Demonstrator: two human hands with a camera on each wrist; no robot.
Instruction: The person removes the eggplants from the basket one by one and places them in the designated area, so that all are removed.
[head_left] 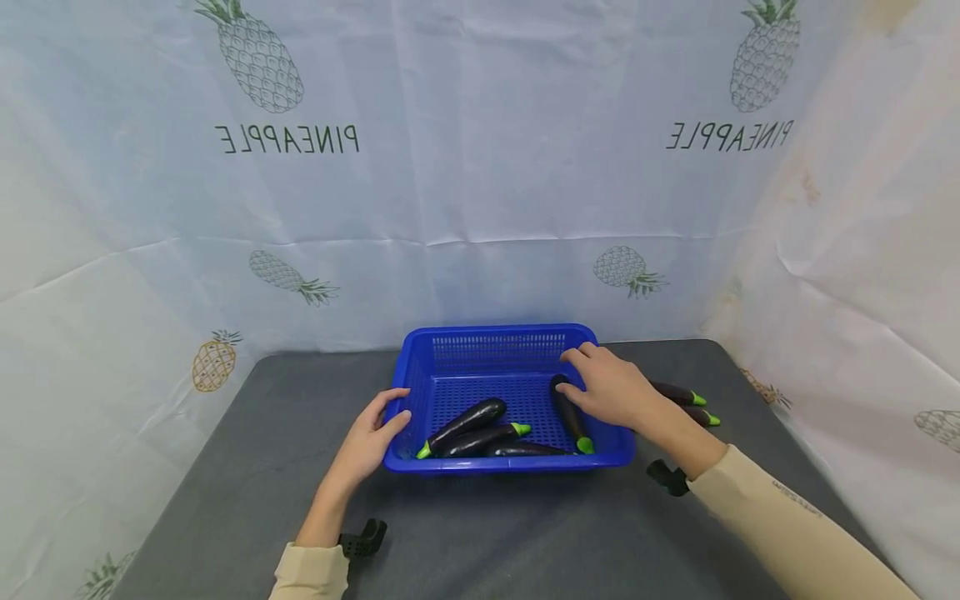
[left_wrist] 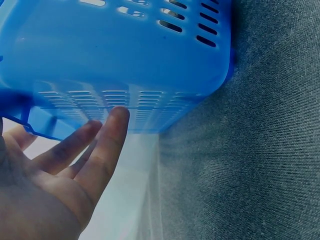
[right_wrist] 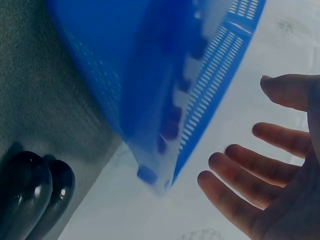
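Beige right sleeve (head_left: pixel 795 525) fills the lower right of the frame, leading up to the right hand (head_left: pixel 607 387), whose fingers are spread and hold nothing. Just left of and below its thumb lies the nearest eggplant (head_left: pixel 568 414), inside the blue basket (head_left: pixel 510 465), long axis running steeply down to a green cap at lower right. This hand is much nearer it than the left hand (head_left: pixel 367 442), whose loosely extended fingers rest at the basket's left side.
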